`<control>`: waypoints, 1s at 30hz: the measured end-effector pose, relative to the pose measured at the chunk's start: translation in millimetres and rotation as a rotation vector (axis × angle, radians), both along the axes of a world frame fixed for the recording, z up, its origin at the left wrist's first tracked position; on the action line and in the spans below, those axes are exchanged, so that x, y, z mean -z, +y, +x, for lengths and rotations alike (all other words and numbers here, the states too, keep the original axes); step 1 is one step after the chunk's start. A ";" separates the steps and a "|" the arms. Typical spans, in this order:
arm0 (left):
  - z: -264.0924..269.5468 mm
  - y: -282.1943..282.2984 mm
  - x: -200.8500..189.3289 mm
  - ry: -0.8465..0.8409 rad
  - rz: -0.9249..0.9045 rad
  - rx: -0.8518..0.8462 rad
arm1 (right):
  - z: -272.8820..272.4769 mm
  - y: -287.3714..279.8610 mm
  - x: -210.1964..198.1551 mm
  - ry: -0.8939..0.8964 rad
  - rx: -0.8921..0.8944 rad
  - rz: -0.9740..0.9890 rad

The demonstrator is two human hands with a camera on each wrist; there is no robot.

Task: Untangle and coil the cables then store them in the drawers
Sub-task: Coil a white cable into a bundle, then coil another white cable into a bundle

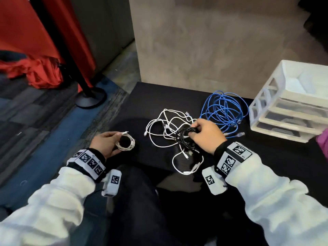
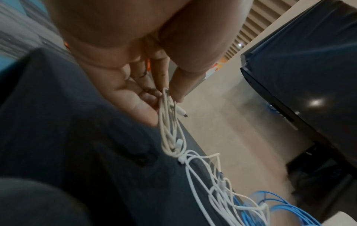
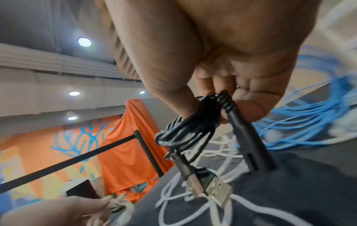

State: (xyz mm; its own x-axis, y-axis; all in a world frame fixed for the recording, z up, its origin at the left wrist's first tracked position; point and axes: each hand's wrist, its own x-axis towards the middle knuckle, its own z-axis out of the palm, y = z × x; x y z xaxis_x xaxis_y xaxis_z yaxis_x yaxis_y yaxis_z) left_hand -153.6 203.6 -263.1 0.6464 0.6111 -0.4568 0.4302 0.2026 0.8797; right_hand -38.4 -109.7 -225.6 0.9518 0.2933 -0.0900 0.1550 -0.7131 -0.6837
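My left hand (image 1: 106, 142) holds a small coiled white cable (image 1: 125, 143) above the left part of the black table; the left wrist view shows the fingers (image 2: 148, 85) pinching that coil (image 2: 170, 122). My right hand (image 1: 205, 134) grips a bundle of black cable (image 1: 186, 133) in the middle of the pile. In the right wrist view the black bundle (image 3: 193, 128) hangs from the fingers with a USB plug (image 3: 214, 188) below. Tangled white cables (image 1: 170, 128) lie under it. A loose blue cable coil (image 1: 224, 109) sits to the right.
A white plastic drawer unit (image 1: 291, 103) with several drawers stands at the table's right edge. A beige wall (image 1: 213, 41) rises behind the black table (image 1: 142, 100). A black stanchion base (image 1: 90, 99) and red cloth (image 1: 35, 71) are on the floor at left.
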 end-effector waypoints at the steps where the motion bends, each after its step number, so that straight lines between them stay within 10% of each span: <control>1: -1.4 5.8 3.7 0.020 0.027 -0.004 | -0.5 20.9 1.0 0.023 -0.044 0.015; 16: -0.2 26.1 33.7 0.064 0.242 -0.015 | 28.1 215.1 58.2 0.282 -0.102 0.071; 22: -0.4 30.0 40.9 -0.051 0.200 -0.038 | 31.5 180.9 41.3 0.203 -0.093 0.314; 30: -12.8 -16.4 -5.1 -0.088 0.747 0.085 | 9.7 37.7 -14.3 -0.123 -0.117 0.094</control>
State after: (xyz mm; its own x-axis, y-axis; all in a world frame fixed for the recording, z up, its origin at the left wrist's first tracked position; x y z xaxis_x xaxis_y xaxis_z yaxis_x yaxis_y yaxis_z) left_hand -166.4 187.3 -258.0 0.7198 0.6847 0.1148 0.3396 -0.4915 0.8019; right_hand -28.7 -72.0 -211.3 0.9129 0.4040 0.0581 0.3197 -0.6193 -0.7172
